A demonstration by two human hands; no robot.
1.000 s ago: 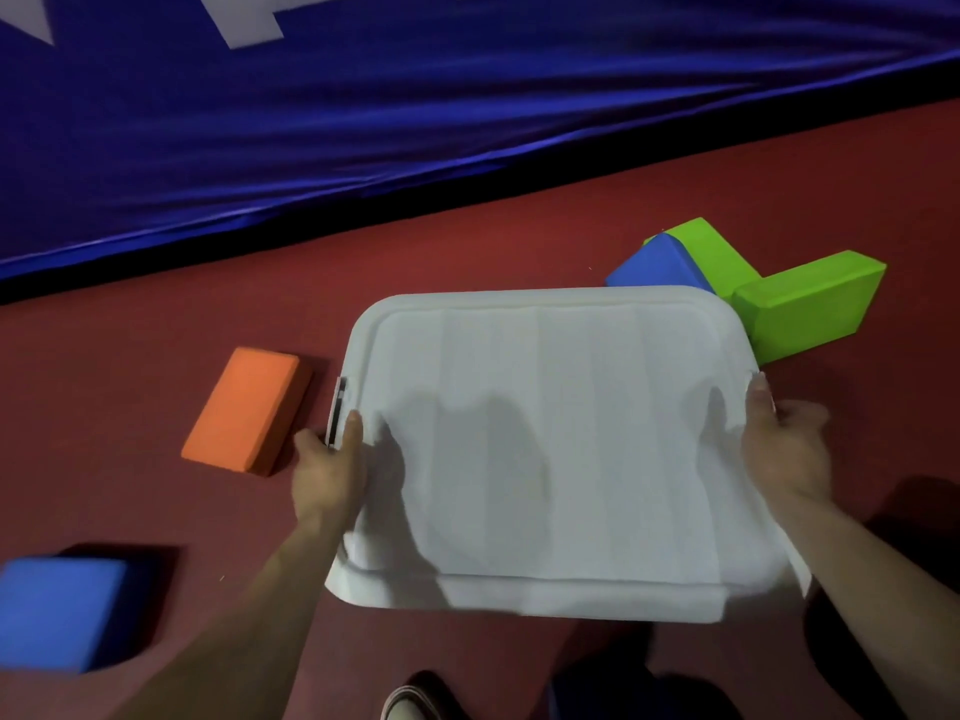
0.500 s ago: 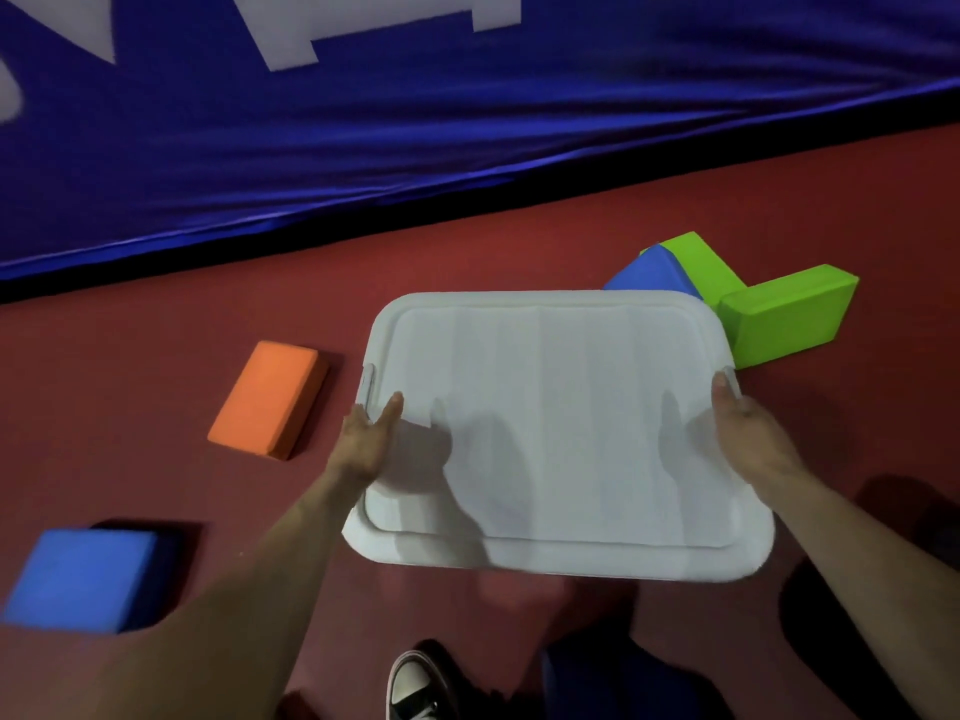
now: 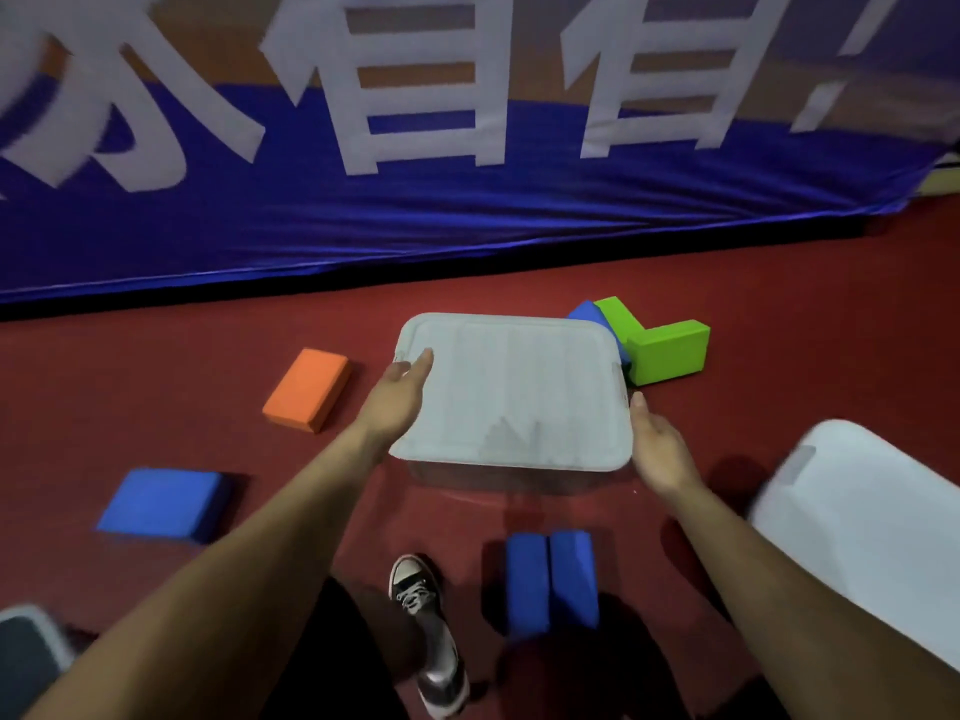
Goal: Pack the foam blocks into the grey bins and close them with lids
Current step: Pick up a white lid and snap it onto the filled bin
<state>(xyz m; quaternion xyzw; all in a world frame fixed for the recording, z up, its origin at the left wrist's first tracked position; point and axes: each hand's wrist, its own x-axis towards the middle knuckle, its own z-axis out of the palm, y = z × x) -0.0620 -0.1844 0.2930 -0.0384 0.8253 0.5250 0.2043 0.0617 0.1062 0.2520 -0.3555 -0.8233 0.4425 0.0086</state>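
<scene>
A pale grey lid (image 3: 511, 392) lies on top of a grey bin (image 3: 493, 478) in the middle of a dark red floor (image 3: 779, 304). Only the bin's near wall shows below the lid.

The left hand (image 3: 400, 392) is open, fingers straight, resting flat on the lid's left edge and gripping nothing. The right hand (image 3: 657, 444) is also open and empty, with straight fingers at the lid's near right corner. Motion blur makes it hard to say whether it touches the rim or sits just beside it.

The lid may not be fully seated. If so, pressing down on one side only could lift the far side or slide the lid askew.

Several foam blocks are not packed:
- an orange block (image 3: 306, 389) to the left of the bin
- a blue block (image 3: 163, 504) further left and nearer
- green blocks (image 3: 667, 350) touching a small blue block (image 3: 589, 314) at the bin's far right corner
- two blue blocks (image 3: 550, 582) standing side by side near the person's shoe (image 3: 415, 589), where a step could knock them over

With this bin closed, they will need another bin. A second white lid (image 3: 872, 517) is at the right edge of the view.
</scene>
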